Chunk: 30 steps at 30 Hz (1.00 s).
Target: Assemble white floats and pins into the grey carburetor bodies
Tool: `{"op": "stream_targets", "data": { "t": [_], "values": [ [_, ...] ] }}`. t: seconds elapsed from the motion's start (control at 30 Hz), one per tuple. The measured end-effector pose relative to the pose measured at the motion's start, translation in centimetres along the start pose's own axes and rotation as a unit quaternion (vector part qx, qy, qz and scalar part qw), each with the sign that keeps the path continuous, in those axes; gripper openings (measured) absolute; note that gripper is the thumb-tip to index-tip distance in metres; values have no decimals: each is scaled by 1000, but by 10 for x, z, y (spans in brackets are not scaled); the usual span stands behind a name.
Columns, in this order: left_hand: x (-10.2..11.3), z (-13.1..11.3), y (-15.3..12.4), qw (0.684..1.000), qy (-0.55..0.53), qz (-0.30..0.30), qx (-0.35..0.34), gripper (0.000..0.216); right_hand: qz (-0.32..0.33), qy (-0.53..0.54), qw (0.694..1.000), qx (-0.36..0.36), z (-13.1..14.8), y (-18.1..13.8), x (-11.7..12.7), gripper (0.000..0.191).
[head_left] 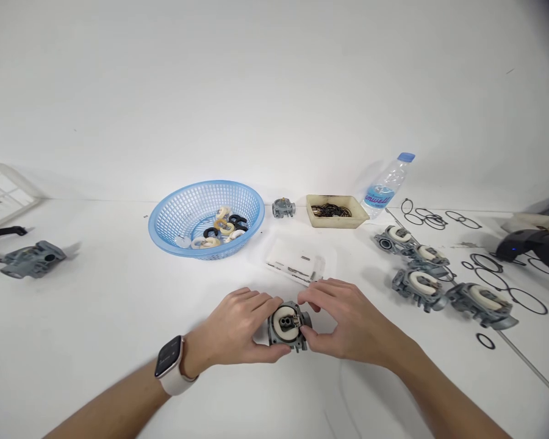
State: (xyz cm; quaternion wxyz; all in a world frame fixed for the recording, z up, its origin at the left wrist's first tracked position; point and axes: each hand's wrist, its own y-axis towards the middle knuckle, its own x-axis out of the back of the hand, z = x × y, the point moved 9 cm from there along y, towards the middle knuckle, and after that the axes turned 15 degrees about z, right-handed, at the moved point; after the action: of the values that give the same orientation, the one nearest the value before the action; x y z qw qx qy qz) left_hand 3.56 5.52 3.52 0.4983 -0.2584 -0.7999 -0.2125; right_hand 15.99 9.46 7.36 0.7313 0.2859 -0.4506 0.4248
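A grey metal carburetor [276,334] with a white ring-shaped float [280,318] in its open bowl side faces up at the front of the table. My left hand [240,329] grips its left side, thumb at the near edge and fingers at the far edge. At its right end, my right hand [343,320] has thumb and forefinger bent around the metal hinge part of the float. Whether a small pin is between those fingertips is hidden. Just beyond the hands lies a shallow white tray [283,253] with small thin metal pieces.
A blue basket [165,244] holds white, tan and black floats. Behind stand another carburetor [283,208], a tub [341,223] of black rings and a tilted water bottle [384,189]. Several carburetors [421,289] and loose rubber rings [528,301] lie right; one carburetor [34,259] sits left.
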Motion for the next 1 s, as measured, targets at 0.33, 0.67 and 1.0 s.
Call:
{"op": "stream_targets", "data": {
  "t": [0.33, 0.67, 1.0],
  "values": [
    [-1, 2, 0, 1000, -2, 3, 1, 46, 63, 50, 997, -20, -2, 0, -10, 17],
    [-1, 0, 0, 1000, 2, -1, -6, 45, 112, 93, 989, -27, -5, -1, -17, 19],
    [-2, 0, 1, 1000, -11, 9, 3, 44, 72, 68, 994, -46, -9, 2, -12, 13]
  ]
}}
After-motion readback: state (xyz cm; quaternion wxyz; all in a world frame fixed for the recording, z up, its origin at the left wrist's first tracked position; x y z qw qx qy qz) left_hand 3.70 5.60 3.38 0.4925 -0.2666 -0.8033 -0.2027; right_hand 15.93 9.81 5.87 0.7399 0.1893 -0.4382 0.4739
